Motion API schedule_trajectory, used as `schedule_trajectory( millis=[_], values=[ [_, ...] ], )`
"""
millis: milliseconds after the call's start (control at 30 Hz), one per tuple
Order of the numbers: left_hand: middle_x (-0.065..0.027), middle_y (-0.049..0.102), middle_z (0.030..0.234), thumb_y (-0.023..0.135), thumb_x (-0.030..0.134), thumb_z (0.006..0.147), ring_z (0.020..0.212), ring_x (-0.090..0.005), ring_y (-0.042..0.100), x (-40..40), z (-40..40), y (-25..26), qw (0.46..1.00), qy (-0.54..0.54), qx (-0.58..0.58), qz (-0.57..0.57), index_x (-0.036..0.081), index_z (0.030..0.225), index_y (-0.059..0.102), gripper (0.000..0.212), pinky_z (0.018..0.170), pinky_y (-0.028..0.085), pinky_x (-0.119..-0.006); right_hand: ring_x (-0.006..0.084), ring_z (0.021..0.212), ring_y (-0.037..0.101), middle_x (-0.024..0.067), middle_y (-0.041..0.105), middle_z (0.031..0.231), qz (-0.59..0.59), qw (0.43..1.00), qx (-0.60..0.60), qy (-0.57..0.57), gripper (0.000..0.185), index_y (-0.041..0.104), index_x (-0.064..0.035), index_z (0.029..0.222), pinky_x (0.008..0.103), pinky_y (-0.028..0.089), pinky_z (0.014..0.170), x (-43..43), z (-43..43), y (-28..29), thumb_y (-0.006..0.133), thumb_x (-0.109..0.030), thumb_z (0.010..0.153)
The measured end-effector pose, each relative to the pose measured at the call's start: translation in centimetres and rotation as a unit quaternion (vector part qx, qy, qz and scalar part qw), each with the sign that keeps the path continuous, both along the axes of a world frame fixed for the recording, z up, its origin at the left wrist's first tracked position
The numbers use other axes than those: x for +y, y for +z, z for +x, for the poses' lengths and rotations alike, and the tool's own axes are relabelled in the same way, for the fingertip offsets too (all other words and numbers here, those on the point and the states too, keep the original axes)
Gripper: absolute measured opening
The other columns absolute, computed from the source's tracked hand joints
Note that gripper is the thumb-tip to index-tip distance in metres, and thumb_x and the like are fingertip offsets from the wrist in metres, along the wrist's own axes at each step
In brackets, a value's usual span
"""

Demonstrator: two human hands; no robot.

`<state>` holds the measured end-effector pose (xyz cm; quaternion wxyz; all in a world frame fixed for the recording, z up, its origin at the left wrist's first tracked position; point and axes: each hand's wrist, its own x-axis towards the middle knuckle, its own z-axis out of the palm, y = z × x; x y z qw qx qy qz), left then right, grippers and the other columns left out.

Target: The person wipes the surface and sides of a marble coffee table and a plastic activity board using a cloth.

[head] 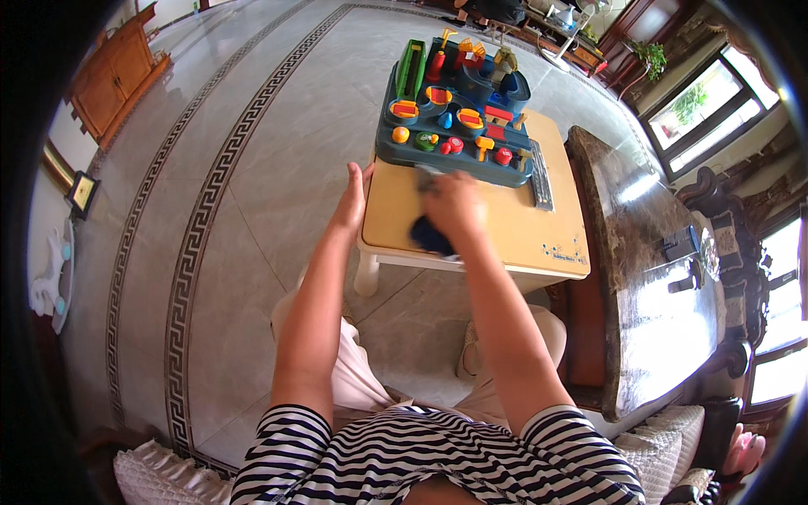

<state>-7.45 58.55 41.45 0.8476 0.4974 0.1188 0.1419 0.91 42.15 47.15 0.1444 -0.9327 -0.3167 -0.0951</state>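
Note:
My right hand [456, 205], blurred, holds a dark blue cloth [430, 236] against the top of a small yellow table [524, 233], near its front edge. At the table's left edge is my left hand [356, 192], its thumb raised and fingers partly hidden behind it; it holds nothing that I can see. Just beyond the right hand stands a dark teal plastic toy playset [391, 150] with red, yellow and green knobs and a green chute [411, 69]. A flat dark strip-shaped item [541, 175] lies to the right of the playset.
To the right stands a dark marble-topped table [637, 252] with a blue box [680, 243] on it. Pale cushions [663, 445] lie at lower right. A wooden cabinet [117, 82] is at upper left, a white fan [557, 58] at the far back. A person sits at the top.

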Motion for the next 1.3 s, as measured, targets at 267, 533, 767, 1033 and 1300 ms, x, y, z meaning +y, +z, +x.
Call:
schedule_trajectory(
  millis=[267, 533, 767, 1033, 1300],
  values=[
    [-0.0139, 0.036, 0.144, 0.024, 0.072, 0.087, 0.132, -0.0215, 0.034, -0.5, -0.5, 1.0, 0.996, 0.033, 0.055, 0.058, 0.003, 0.142, 0.031, 0.088, 0.108, 0.026, -0.034, 0.0362, 0.104, 0.053, 0.0202, 0.056, 0.107, -0.013, 0.985, -0.019, -0.17, 0.028, 0.068, -0.0034, 0.094, 0.0466, 0.044, 0.088, -4.0, 0.1, 1.5, 0.055, -0.023, 0.078],
    [-0.0083, 0.054, 0.125, 0.022, 0.072, 0.088, 0.111, -0.0175, 0.051, 0.9, 1.0, -1.5, 0.997, -0.018, 0.002, -0.08, 0.002, 0.135, 0.04, 0.086, 0.097, 0.038, -0.031, 0.0333, 0.098, 0.054, 0.013, 0.056, 0.097, 0.044, 0.994, -0.021, 0.095, 0.015, 0.064, -0.0073, 0.085, 0.0462, 0.048, 0.078, 5.8, -5.6, 1.0, 0.061, -0.019, 0.076],
    [-0.0137, 0.042, 0.139, 0.021, 0.075, 0.085, 0.125, -0.0238, 0.041, -0.8, 0.3, 1.3, 0.995, 0.054, 0.024, -0.083, 0.0, 0.141, 0.028, 0.094, 0.105, 0.031, -0.038, 0.0331, 0.092, 0.055, 0.0125, 0.057, 0.092, 0.075, 0.978, 0.011, 0.193, 0.016, 0.063, -0.005, 0.082, 0.044, 0.049, 0.078, -1.1, -9.7, 1.3, 0.064, -0.016, 0.07],
    [-0.0149, 0.057, 0.119, 0.015, 0.068, 0.091, 0.11, -0.0266, 0.053, -0.2, 4.0, -3.2, 0.968, 0.18, 0.079, 0.158, 0.0, 0.123, 0.052, 0.083, 0.098, 0.037, -0.038, 0.0249, 0.083, 0.058, 0.0149, 0.062, 0.088, 0.315, 0.944, -0.087, 0.036, 0.023, 0.062, 0.0029, 0.1, 0.0359, 0.046, 0.078, -4.9, -5.0, 4.4, 0.058, -0.012, 0.083],
    [-0.0202, 0.036, 0.142, 0.008, 0.062, 0.092, 0.133, -0.0318, 0.033, -0.8, -0.9, 2.5, 0.962, 0.083, 0.164, 0.202, 0.006, 0.143, 0.029, 0.079, 0.111, 0.026, -0.04, 0.0391, 0.119, 0.042, 0.0174, 0.049, 0.128, 0.015, 0.979, -0.089, 0.185, 0.044, 0.056, -0.0019, 0.112, 0.0504, 0.035, 0.098, -4.2, -6.1, 2.3, 0.068, -0.026, 0.078]
  ],
)
